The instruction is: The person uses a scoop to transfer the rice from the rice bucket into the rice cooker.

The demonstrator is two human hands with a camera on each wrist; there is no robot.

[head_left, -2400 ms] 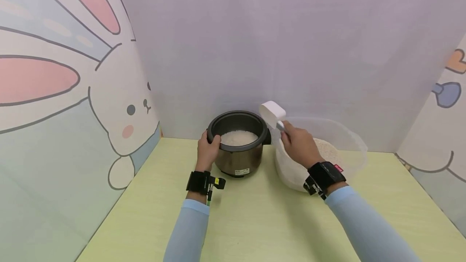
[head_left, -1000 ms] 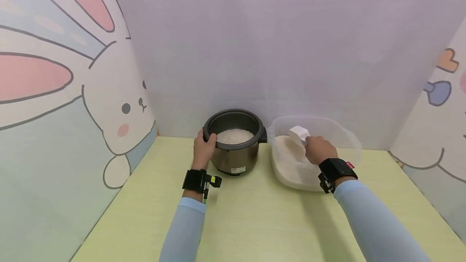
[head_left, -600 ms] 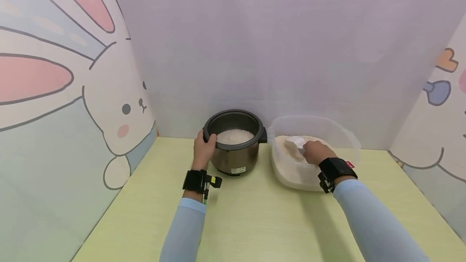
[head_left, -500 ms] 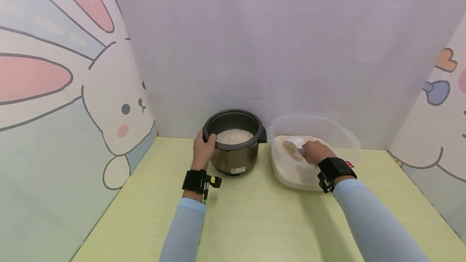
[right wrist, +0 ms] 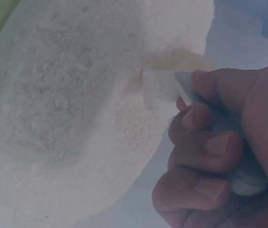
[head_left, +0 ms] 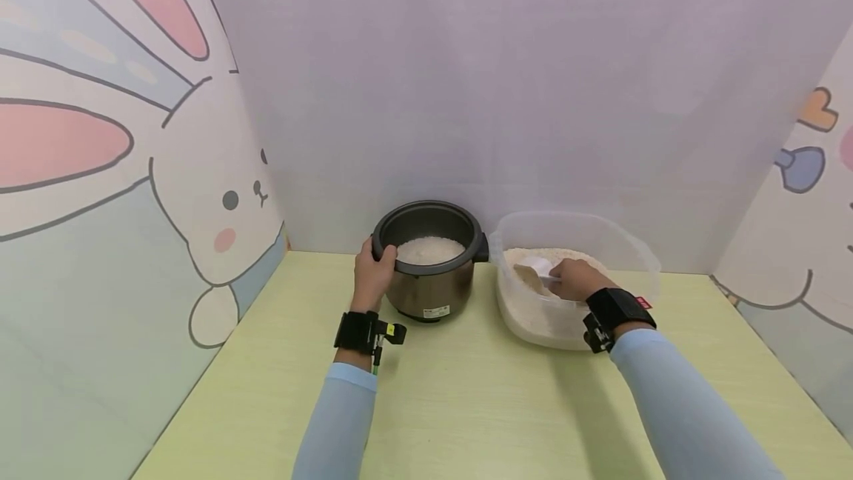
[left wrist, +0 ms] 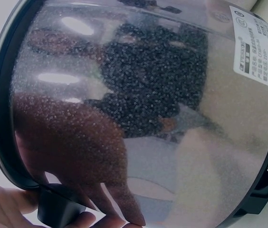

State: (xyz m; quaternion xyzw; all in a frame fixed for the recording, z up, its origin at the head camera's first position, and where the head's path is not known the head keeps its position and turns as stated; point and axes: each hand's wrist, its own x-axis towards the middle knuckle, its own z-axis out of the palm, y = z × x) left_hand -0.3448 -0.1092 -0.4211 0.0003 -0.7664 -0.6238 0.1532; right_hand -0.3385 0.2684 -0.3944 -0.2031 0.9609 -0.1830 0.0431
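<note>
Green table (head_left: 466, 406), bunny-print wall (head_left: 133, 169).

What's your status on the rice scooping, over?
Left hand grips cooker pot rim. Right hand holds scoop, dug into rice in clear tub. Nothing in the way.

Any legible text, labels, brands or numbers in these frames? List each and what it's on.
None can be read.
White sticker on the rice cooker: printed lines and round marks, too small and blurred.
Red tag on the right wrist strap: white marks, too small.
</note>
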